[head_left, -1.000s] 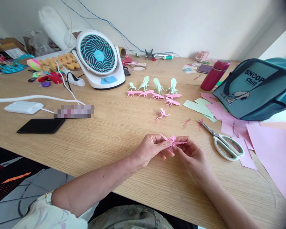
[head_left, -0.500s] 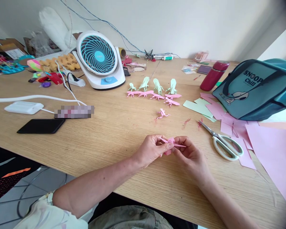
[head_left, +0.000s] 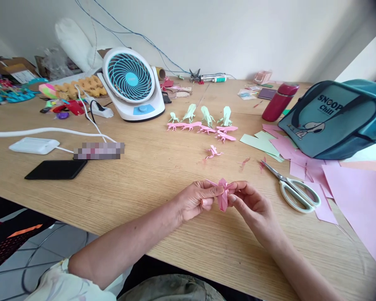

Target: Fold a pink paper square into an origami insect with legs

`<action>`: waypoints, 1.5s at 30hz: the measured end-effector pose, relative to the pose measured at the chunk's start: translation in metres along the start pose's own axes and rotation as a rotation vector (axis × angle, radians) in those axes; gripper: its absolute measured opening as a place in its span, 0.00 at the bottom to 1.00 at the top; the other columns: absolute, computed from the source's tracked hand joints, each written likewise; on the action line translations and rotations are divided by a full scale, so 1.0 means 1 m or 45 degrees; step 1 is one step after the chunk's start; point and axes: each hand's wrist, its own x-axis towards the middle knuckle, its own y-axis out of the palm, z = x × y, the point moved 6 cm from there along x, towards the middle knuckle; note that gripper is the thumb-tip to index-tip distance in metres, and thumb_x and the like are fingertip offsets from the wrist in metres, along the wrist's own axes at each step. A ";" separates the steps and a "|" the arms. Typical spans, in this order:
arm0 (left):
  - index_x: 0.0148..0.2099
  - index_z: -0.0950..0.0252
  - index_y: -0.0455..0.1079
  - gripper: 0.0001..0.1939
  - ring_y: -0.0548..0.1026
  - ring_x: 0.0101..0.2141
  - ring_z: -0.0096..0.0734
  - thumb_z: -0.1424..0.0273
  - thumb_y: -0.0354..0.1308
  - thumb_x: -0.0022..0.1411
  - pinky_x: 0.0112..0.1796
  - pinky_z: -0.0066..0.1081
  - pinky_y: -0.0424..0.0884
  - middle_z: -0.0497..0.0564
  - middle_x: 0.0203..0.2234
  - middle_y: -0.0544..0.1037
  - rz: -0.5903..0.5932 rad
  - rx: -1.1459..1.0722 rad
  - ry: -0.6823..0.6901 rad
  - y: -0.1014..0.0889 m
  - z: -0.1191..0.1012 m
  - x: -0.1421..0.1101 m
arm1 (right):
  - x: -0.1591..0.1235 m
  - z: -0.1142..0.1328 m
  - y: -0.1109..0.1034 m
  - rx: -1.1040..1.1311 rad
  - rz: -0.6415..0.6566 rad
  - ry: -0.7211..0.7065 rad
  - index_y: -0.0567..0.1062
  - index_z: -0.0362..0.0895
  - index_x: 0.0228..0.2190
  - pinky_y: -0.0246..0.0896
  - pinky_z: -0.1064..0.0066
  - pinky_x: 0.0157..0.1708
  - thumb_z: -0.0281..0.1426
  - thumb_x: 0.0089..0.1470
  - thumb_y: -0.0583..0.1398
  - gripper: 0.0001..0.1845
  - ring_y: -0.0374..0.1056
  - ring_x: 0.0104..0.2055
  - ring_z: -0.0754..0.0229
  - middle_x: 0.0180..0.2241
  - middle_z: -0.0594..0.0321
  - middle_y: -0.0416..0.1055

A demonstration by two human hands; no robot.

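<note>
A small folded pink paper figure [head_left: 223, 195] is held above the light wooden tabletop [head_left: 150, 175], pinched between both hands. The left hand [head_left: 196, 200] is closed on the figure's left side, thumb and forefinger pressed on the paper. The right hand [head_left: 253, 205] is closed on its right side, fingertips [head_left: 235, 187] touching the fold. The figure's lower flap hangs below the fingers; a thin point projects left above the left thumb. White-handled metal scissors [head_left: 296, 190] lie to the right of the right-hand fingers, apart from them. A finished pink paper figure [head_left: 213, 152] lies beyond the fingers.
</note>
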 end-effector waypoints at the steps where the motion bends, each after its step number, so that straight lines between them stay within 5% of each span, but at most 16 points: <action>1: 0.29 0.74 0.76 0.18 0.55 0.13 0.06 0.64 0.76 0.46 0.14 0.13 0.48 0.45 0.16 0.72 0.002 -0.078 -0.037 -0.001 0.001 0.001 | 0.000 0.000 0.000 0.017 0.000 -0.007 0.77 0.49 0.38 0.70 0.75 0.34 0.37 0.58 0.65 0.07 0.70 0.34 0.64 0.32 0.63 0.74; 4: 0.31 0.74 0.76 0.16 0.57 0.13 0.05 0.71 0.77 0.44 0.14 0.10 0.53 0.42 0.17 0.70 -0.014 -0.249 -0.123 -0.003 0.005 0.001 | -0.001 0.001 -0.001 0.048 -0.003 -0.022 0.77 0.49 0.38 0.69 0.77 0.33 0.36 0.58 0.65 0.06 0.69 0.33 0.65 0.31 0.64 0.73; 12: 0.32 0.73 0.75 0.06 0.67 0.14 0.09 0.76 0.65 0.62 0.17 0.10 0.65 0.46 0.21 0.74 -0.004 -0.343 -0.198 0.000 0.009 0.002 | -0.003 0.006 0.001 0.071 0.030 -0.069 0.76 0.50 0.40 0.67 0.79 0.32 0.33 0.60 0.64 0.05 0.68 0.32 0.67 0.32 0.66 0.73; 29: 0.32 0.73 0.78 0.17 0.69 0.20 0.13 0.68 0.78 0.43 0.20 0.13 0.66 0.47 0.21 0.74 0.148 -0.193 -0.033 0.010 0.009 0.003 | -0.012 0.009 0.005 -0.076 0.074 -0.205 0.72 0.51 0.44 0.66 0.66 0.37 0.30 0.60 0.63 0.10 0.66 0.38 0.60 0.37 0.62 0.67; 39: 0.33 0.69 0.78 0.17 0.65 0.20 0.16 0.60 0.74 0.49 0.18 0.19 0.48 0.49 0.21 0.77 -0.028 0.237 0.247 0.007 -0.003 0.002 | -0.006 -0.001 -0.002 -0.067 0.007 -0.165 0.72 0.50 0.42 0.66 0.66 0.37 0.32 0.61 0.62 0.07 0.68 0.34 0.62 0.36 0.63 0.68; 45: 0.30 0.69 0.73 0.14 0.74 0.28 0.25 0.63 0.71 0.53 0.40 0.29 0.70 0.47 0.19 0.75 -0.067 0.375 0.518 0.013 -0.013 -0.004 | -0.004 0.000 -0.003 -0.145 -0.009 -0.172 0.72 0.49 0.40 0.67 0.65 0.40 0.34 0.61 0.62 0.05 0.70 0.36 0.60 0.34 0.62 0.72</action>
